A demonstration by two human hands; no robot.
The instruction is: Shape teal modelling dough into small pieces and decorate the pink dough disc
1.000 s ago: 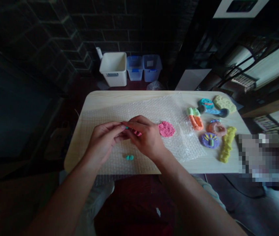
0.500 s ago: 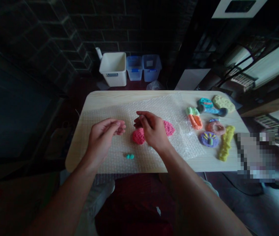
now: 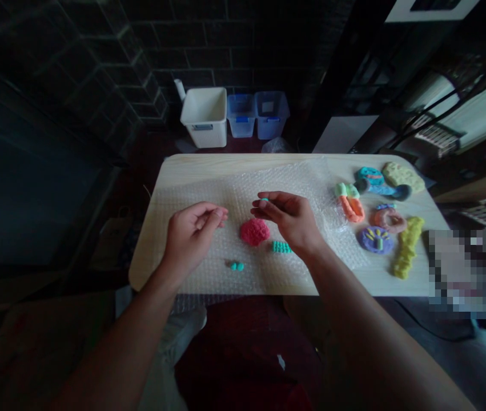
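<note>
My right hand is raised over the bubble wrap, its thumb and fingers pinched on a small teal ball of clay. My left hand hovers to the left, thumb pressed to curled fingertips; whatever it may hold is hidden. Between the hands and below them lies a bumpy pink clay lump. Beside it, partly under my right hand, sits a teal block of rows of little balls. Two teal balls lie together nearer the front edge.
Several shaped clay pieces lie on the right of the wooden table, among them an orange and green one, a purple disc and a yellow strip. Behind the table stand a white bin and two bluish clear boxes.
My right hand has shifted right and turned, uncovering the pink lump and the teal block. A teal ball now shows at its fingertips. The whole view has shifted slightly.
</note>
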